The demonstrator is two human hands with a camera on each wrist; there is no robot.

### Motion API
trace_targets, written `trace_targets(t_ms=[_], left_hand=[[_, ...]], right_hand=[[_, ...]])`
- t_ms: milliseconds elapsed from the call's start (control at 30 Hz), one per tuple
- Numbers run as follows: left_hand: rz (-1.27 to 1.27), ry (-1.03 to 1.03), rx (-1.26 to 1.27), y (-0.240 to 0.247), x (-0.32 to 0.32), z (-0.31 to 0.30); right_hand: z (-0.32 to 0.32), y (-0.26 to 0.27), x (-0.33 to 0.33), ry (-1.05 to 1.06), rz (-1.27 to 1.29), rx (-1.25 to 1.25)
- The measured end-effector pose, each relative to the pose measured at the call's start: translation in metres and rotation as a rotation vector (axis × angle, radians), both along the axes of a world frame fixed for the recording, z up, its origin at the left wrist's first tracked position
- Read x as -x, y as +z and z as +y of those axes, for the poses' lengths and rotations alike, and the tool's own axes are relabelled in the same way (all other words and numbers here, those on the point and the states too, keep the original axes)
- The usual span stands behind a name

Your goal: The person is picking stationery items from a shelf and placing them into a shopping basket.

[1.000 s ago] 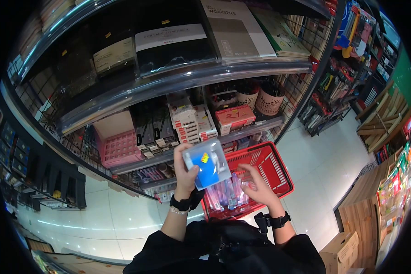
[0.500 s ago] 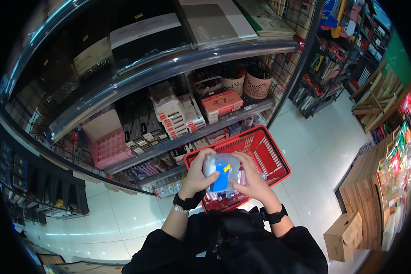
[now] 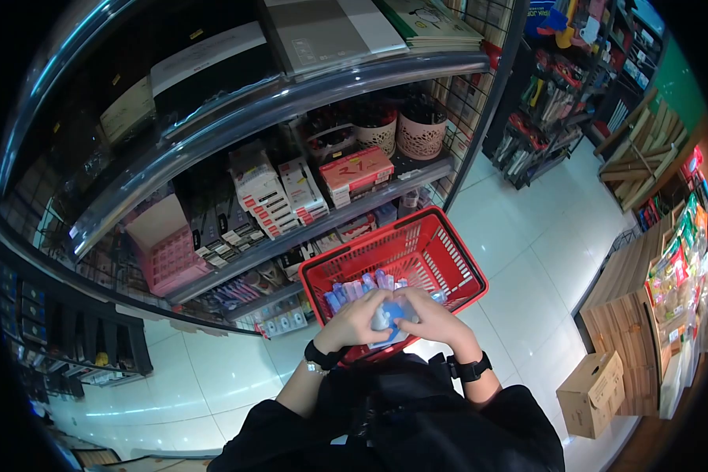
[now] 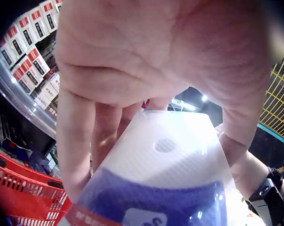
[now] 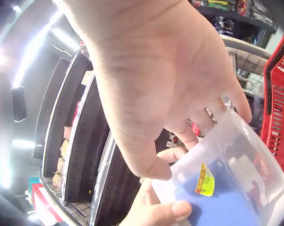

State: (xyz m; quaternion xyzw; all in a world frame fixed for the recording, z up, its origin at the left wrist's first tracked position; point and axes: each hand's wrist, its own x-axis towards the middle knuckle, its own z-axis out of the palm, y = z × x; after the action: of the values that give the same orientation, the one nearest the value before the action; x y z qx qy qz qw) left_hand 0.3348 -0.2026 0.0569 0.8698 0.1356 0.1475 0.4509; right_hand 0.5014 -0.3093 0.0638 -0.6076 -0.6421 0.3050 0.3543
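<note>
Both hands hold a clear plastic pack with a blue card inside (image 3: 389, 318) at the near rim of a red shopping basket (image 3: 440, 250). My left hand (image 3: 355, 321) grips its left side, fingers and thumb curled round the pack (image 4: 165, 174). On the other side my right hand (image 3: 426, 316) holds the pack (image 5: 226, 188), which bears a small yellow sticker (image 5: 204, 179). Several pastel packets (image 3: 362, 288) lie in the basket beyond the hands.
Store shelves (image 3: 291, 102) rise in front with sketch pads, red-and-white boxes (image 3: 279, 190), a pink crate (image 3: 165, 248) and patterned pots (image 3: 419, 134). White tiled floor (image 3: 527, 267) lies to the right. A cardboard box (image 3: 594, 393) and wooden stands sit at the far right.
The pack came down from chest height to the basket's near rim. My right hand joined the left on it. The view shifted so the basket sits closer.
</note>
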Motion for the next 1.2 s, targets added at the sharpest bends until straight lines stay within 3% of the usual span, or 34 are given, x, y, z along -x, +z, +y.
trace_targets(t_ms=[267,433,567,633,767,833,900,967,1000,1033,1100,1200], left_hand=[[0.220,-0.026,0.008,-0.011,-0.009,-0.011],[0.150,0.016,-0.030,-0.038,-0.010,-0.013],[0.274,0.160,0.060,-0.050,-0.014,-0.017],[0.105,0.233,0.095,-0.088,-0.018,-0.018],[0.094,0.295,0.125,-0.109,-0.021,-0.025],[0.180,0.425,0.326,-0.117,-0.020,-0.030],[0.183,0.462,0.328,-0.125,-0.014,-0.034],[0.482,0.407,0.101,-0.147,0.009,-0.028],[0.799,0.373,0.144,-0.171,0.027,-0.034],[0.800,0.384,0.156,-0.175,0.034,-0.041],[0.889,0.274,-0.014,-0.179,0.040,-0.055],[0.860,0.345,-0.161,-0.204,0.040,-0.083]], right_hand=[[0.002,-0.033,-0.008,0.132,-0.093,0.126],[0.012,-0.062,-0.004,0.206,-0.185,0.131],[0.019,-0.078,-0.011,0.230,-0.171,0.203],[0.022,-0.091,-0.022,0.214,-0.218,0.178],[0.026,-0.109,-0.049,0.247,-0.300,0.196],[0.031,-0.117,-0.072,0.208,-0.285,0.336],[0.033,-0.128,-0.084,0.247,-0.256,0.305],[0.036,-0.141,-0.111,0.048,-0.246,0.286],[0.040,-0.156,-0.125,-0.021,-0.283,0.327],[0.044,-0.168,-0.136,-0.107,-0.321,0.365],[0.052,-0.179,-0.146,-0.060,-0.345,0.389],[0.064,-0.210,-0.153,-0.096,-0.561,0.464]])
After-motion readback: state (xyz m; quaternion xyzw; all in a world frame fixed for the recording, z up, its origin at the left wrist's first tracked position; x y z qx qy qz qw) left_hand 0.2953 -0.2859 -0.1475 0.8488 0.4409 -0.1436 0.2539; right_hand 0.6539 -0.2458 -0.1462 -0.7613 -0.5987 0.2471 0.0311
